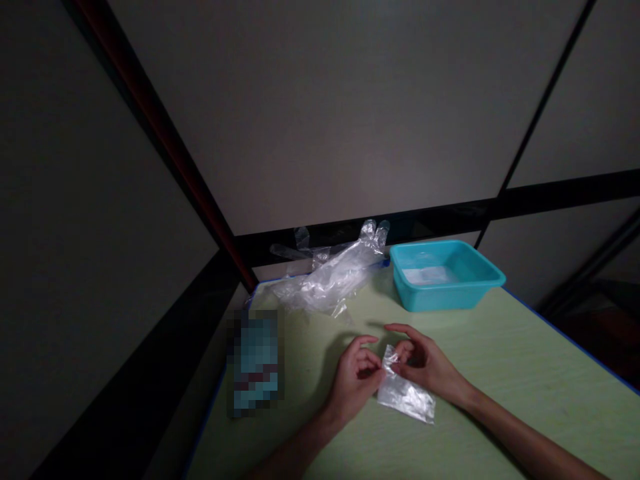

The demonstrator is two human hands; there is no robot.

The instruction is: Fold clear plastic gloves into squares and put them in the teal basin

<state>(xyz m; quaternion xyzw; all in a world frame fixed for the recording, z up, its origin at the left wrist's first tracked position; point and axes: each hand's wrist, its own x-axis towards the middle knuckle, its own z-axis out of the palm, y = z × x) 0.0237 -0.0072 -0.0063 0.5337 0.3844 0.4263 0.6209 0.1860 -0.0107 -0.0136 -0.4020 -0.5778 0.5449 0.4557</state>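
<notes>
Both my hands are over the middle of a pale green table (525,373). Between them is a small clear plastic bag (405,395), its lower end lying on the table. My left hand (354,380) pinches the bag's upper edge with curled fingers. My right hand (425,363) grips the same edge from the other side, index finger stretched out above it. What is inside the bag, if anything, does not show.
A heap of clear plastic gloves (327,277) lies at the table's far left corner. A turquoise plastic basin (445,275) stands at the far edge, to the right of the heap. A blurred-out flat object (254,363) lies near the left edge. Grey partition walls enclose the table.
</notes>
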